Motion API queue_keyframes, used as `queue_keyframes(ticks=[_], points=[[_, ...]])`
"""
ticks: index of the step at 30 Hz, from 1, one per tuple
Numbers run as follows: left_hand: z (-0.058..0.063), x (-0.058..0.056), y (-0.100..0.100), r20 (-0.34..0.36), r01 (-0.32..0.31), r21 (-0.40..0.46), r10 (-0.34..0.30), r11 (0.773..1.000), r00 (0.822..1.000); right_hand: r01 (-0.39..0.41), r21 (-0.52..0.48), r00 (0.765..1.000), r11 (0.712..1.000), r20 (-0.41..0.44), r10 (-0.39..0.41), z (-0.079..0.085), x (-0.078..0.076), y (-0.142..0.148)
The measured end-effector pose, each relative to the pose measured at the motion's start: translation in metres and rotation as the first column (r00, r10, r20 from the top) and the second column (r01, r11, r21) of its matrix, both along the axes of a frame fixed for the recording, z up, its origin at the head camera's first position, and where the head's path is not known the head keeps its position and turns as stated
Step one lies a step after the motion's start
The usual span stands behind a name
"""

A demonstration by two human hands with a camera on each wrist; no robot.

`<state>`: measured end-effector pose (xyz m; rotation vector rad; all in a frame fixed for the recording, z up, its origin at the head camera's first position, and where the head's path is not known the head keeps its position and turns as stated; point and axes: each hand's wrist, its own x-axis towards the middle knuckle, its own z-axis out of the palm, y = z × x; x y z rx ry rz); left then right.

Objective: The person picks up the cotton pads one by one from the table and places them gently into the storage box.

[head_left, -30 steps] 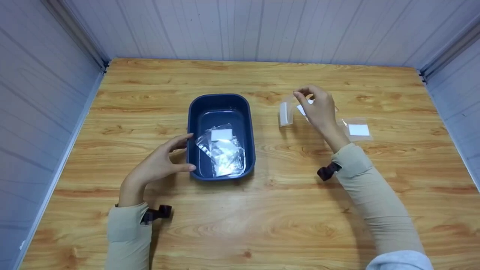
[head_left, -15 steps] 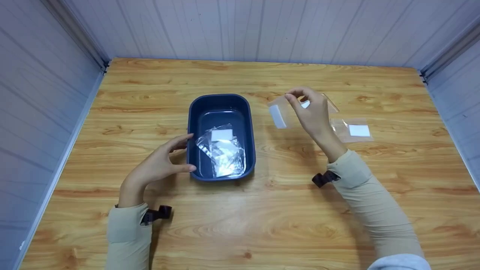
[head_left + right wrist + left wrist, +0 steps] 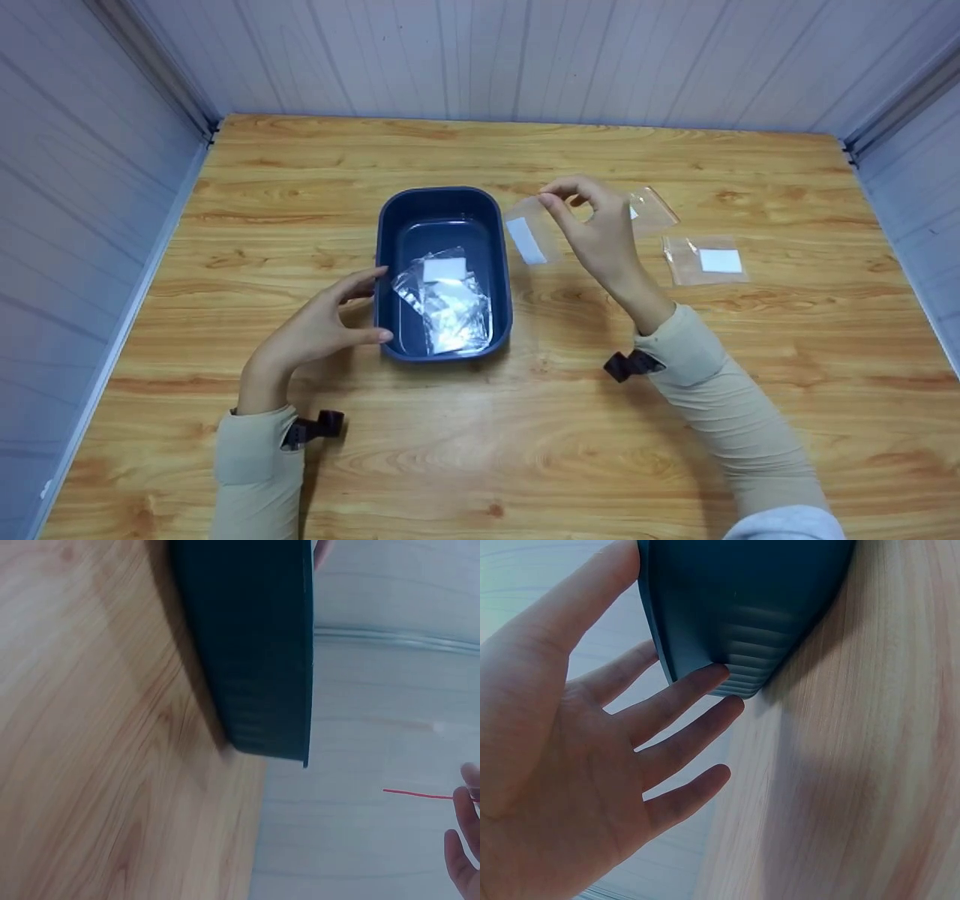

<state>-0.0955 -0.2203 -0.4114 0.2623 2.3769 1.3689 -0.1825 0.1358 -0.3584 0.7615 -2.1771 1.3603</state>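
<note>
Between thumb and index finger, my right hand pinches the top of a clear zip bag with a white rectangle in it. It hangs just right of the dark blue bin, above the table. In the right wrist view the fingers show at the edge, and the bag's red zip strip sticks out from them. My left hand has its fingers spread, with thumb and a finger touching the bin's left rim. Several clear bags lie overlapping inside the bin, one showing a white rectangle.
Two more zip bags lie flat on the wooden table: one bag partly behind the right hand, another bag farther right. Pale panel walls close off the table's back and sides.
My right hand has moved left toward the bin with the pinched bag, uncovering more of the bags on the table. The left hand and the bin have stayed put.
</note>
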Motion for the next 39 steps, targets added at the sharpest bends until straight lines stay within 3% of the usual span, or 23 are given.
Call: queue_keyframes(ticks=[14,28,39], points=[[0.0,0.0,0.0,-0.012,0.005,-0.001,-0.005,1.0,1.0,-0.104,0.016,0.994,0.994,-0.017,0.104,-0.002,0.018,-0.035],[0.001,0.0,0.0,-0.003,0.002,-0.001,-0.002,1.0,1.0,-0.2,0.028,0.977,0.979,0.088,0.197,-0.012,0.037,-0.063],[0.001,-0.002,0.001,-0.007,0.004,-0.021,-0.004,1.0,1.0,-0.222,0.068,0.97,0.973,0.117,0.214,-0.024,0.05,-0.082]])
